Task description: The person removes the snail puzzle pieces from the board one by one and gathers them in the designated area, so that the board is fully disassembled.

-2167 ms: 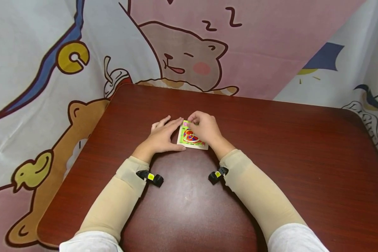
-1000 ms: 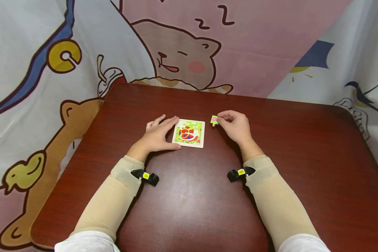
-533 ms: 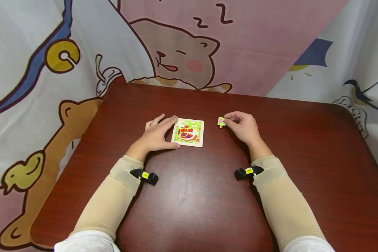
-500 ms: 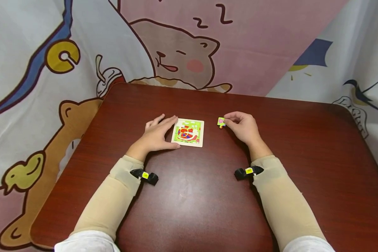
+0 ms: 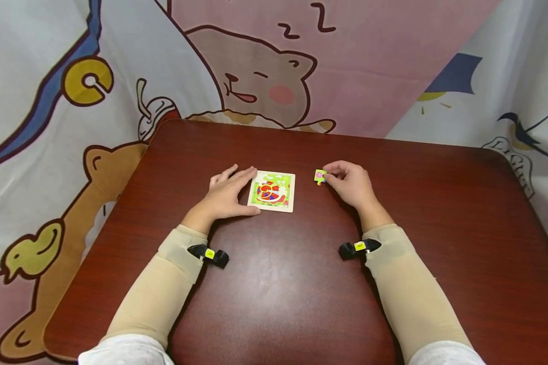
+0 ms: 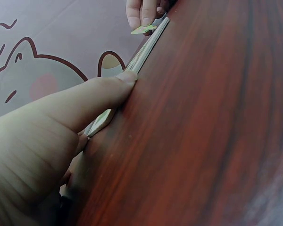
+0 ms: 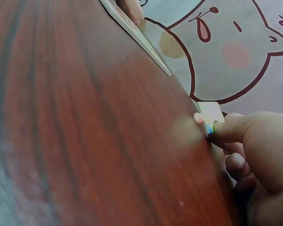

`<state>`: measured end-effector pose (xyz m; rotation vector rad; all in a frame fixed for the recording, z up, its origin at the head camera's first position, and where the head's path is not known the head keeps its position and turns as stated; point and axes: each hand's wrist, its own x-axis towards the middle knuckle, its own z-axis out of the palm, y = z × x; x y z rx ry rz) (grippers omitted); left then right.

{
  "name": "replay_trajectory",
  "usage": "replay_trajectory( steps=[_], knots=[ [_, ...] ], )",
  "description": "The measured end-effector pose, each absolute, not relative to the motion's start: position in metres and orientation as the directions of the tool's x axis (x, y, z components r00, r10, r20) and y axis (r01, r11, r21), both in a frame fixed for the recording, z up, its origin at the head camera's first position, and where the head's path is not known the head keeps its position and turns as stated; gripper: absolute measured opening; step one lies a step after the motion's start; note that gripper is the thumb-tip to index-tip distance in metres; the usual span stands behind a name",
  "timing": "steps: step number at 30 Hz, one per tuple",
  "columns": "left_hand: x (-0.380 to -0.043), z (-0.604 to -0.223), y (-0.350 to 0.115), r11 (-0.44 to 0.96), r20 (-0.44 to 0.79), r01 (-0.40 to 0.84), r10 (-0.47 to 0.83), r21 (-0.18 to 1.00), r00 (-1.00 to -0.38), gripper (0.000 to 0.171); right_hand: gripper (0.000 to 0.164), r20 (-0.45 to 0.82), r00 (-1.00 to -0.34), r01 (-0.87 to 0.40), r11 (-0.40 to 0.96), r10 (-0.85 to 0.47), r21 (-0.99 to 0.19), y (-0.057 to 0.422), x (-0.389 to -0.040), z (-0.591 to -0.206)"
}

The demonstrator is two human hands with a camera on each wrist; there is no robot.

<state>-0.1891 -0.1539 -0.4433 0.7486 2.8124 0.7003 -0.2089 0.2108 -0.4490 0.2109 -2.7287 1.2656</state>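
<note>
In the head view a small square jigsaw puzzle (image 5: 280,203) lies in its pale wooden frame on the table, its picture a red and purple snail on green. My left hand (image 5: 226,195) rests along its left side, thumb on the near edge and index finger by the far left corner, both fairly straight. To the right of the frame, my right hand (image 5: 349,185) pinches a green puzzle piece (image 5: 319,175) with a pink flower between thumb and index finger. The right wrist view shows that puzzle piece (image 7: 210,113) tilted up, a rounded tab on its side.
The dark red-brown wooden table (image 5: 265,294) has rounded corners. A printed cloth (image 5: 370,66) with cartoon animals hangs behind it and at the sides. Each wrist carries a black camera strap, such as the left strap (image 5: 210,255).
My right hand has gone from over the puzzle's upper left to the right of the frame, carrying the flower piece. It has barely moved in the last half second. My left hand stays at the frame.
</note>
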Motion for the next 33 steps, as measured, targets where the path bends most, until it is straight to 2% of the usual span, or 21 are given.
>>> replay_trajectory(
  steps=[21, 33],
  knots=[
    [-0.1902, -0.4459, -0.1546, 0.768, -0.020, 0.436, 0.503, 0.470, -0.864, 0.112, 0.016, 0.192, -0.980, -0.167, 0.693, -0.043, -0.701, 0.2090, -0.2098, -0.4524],
    [-0.1899, -0.4447, -0.1534, 0.774, -0.021, 0.432, 0.496, 0.463, -0.868, 0.111, 0.012, 0.281, -0.957, -0.171, 0.643, 0.071, -0.746, 0.2051, -0.2139, -0.4518]
  ],
)
